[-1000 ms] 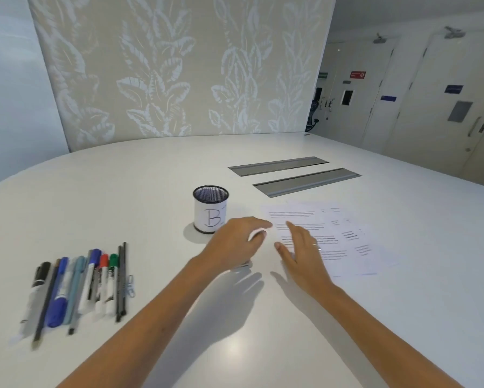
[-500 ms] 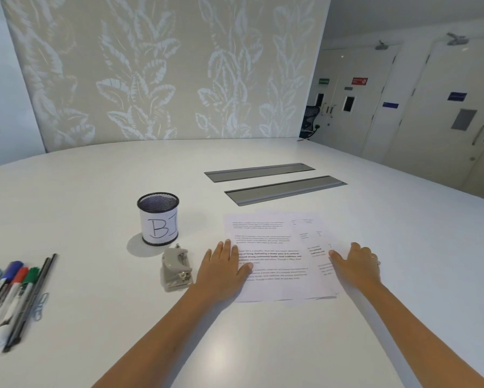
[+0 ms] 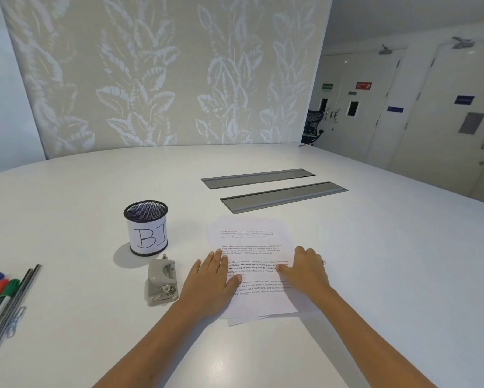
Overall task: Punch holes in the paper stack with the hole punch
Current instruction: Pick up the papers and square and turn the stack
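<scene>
Both hands lie flat with fingers spread on the paper stack point(image 3: 252, 245) in the middle of the white desk point(image 3: 389, 261), the left hand point(image 3: 211, 284) on its left edge, the right hand point(image 3: 305, 271) on its right side. Left of the stack, markers point(image 3: 0, 292) lie at the desk's edge, then the mesh pen cup point(image 3: 147, 228), with the grey hole punch point(image 3: 162, 280) untouched just beside the left hand.

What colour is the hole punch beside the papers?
The hole punch is light grey with metal parts; the head view shows it.
</scene>
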Demonstrator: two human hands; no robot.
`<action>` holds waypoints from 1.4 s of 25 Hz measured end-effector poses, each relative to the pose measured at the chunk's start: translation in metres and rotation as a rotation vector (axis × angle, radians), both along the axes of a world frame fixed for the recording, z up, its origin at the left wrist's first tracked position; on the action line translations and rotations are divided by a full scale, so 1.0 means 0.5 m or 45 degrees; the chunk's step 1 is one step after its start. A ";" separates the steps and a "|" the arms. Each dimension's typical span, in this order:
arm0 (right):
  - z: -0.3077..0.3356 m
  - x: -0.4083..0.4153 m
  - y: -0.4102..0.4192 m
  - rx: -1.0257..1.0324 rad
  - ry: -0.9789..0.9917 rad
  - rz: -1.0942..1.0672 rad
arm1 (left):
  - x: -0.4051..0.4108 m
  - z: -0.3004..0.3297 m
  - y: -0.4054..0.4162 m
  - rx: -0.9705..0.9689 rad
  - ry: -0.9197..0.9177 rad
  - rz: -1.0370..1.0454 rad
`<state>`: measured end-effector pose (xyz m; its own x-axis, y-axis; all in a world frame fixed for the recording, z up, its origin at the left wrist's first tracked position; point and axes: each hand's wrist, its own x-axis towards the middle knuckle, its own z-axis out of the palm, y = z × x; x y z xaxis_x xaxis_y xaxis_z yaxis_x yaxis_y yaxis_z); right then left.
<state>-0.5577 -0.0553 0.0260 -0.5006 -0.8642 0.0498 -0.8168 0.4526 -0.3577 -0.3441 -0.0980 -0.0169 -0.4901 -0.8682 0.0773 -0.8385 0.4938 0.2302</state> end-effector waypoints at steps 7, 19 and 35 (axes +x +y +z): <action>0.024 0.001 -0.040 0.162 -0.068 -0.154 | 0.000 -0.001 0.002 0.020 0.030 -0.002; 0.058 -0.056 -0.007 -0.051 -0.866 -0.097 | 0.017 0.009 0.002 0.054 0.100 -0.112; 0.090 -0.088 0.123 -0.173 -1.427 0.339 | -0.010 0.161 -0.022 0.981 1.280 -0.082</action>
<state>-0.6017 0.0062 0.0710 -0.1261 -0.9703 -0.2062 -0.0750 0.2166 -0.9734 -0.3493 -0.1089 0.0633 -0.5518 -0.8307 -0.0742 -0.1070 -0.0177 0.9941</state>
